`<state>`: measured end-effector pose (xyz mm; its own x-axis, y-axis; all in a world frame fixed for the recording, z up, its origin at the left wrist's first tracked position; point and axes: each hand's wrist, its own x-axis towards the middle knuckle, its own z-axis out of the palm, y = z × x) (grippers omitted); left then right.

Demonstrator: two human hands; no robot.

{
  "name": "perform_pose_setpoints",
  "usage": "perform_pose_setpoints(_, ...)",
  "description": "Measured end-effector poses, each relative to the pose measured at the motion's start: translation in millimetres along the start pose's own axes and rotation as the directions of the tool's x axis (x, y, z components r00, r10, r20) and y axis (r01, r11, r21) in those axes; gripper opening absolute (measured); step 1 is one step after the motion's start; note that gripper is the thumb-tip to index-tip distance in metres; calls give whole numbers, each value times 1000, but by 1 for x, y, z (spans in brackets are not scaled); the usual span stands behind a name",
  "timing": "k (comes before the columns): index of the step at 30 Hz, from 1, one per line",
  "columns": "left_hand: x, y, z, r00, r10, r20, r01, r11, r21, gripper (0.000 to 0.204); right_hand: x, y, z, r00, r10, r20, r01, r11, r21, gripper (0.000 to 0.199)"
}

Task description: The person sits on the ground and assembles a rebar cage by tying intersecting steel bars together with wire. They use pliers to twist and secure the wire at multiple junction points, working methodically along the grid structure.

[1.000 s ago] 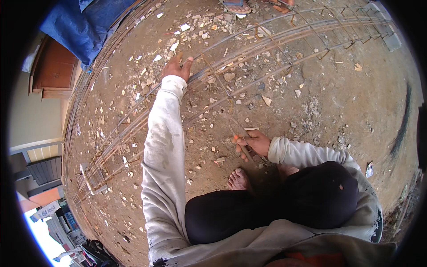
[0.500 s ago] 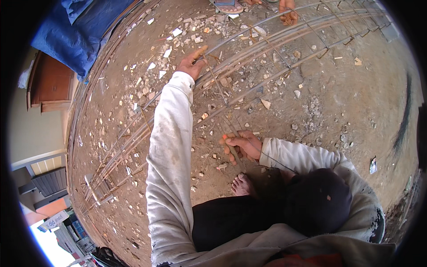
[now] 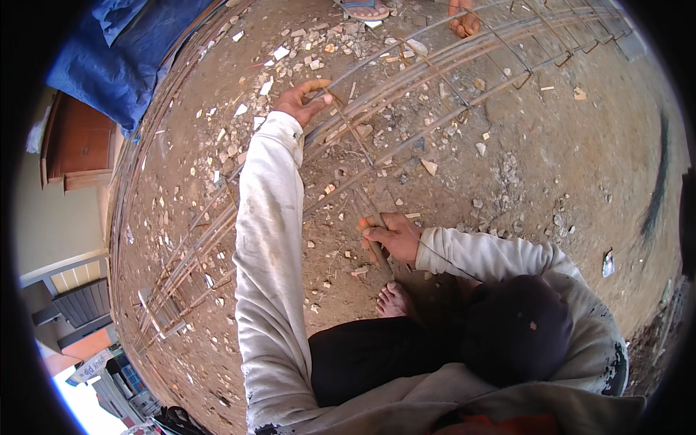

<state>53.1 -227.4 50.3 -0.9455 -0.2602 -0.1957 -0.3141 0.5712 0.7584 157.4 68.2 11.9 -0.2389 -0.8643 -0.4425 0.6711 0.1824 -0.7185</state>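
A long rebar cage [image 3: 424,133] of bars and square stirrups runs from lower left to upper right across the ground. My left hand [image 3: 299,104] reaches to its far bar, with thumb and forefinger closing around the corner of a stirrup [image 3: 355,132]. Nearer to me, my right hand [image 3: 397,238] is wrapped around a slim grey-brown metal tool [image 3: 380,255], whose exact kind I cannot make out. The tool's upper end points toward the cage's near bar. A thin dark wire [image 3: 453,266] trails from the right hand along the sleeve.
Another person's hand [image 3: 464,22] is at the cage's far bar, near a sandalled foot [image 3: 366,10]. Broken tile and stones [image 3: 312,47] litter the dirt. Long rods [image 3: 123,196] lie along the left, by a blue tarp [image 3: 109,69]. My bare foot [image 3: 394,299] is below the tool.
My view has shifted slightly. My left thumb has stretched out toward the stirrup. My right hand keeps its hold on the tool. One of the other person's hands has left view at the top.
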Motion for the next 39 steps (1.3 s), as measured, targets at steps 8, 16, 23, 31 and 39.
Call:
perform_pose_setpoints(8,7,-14,4,999,33,-28,-33,999,-18,45,-3,-2,-9,985,29,-168,9,975,223,24)
perform_pose_setpoints(16,11,-18,1,998,60,-33,-58,997,58,48,-4,-4,-25,990,22,-138,2,985,172,27)
perform_pose_setpoints(23,8,-6,11,998,17,-53,-18,999,-28,50,-12,-2,-39,991,0,-137,9,998,67,21)
perform_pose_setpoints(31,-90,66,70,831,107,-545,-160,986,-50,30,-95,9,-135,992,9,-125,-101,648,-755,25)
perform_pose_setpoints(39,-168,87,186,911,-405,70,60,-38,-997,30,-110,-75,-108,992,-17,-129,-83,680,-729,27)
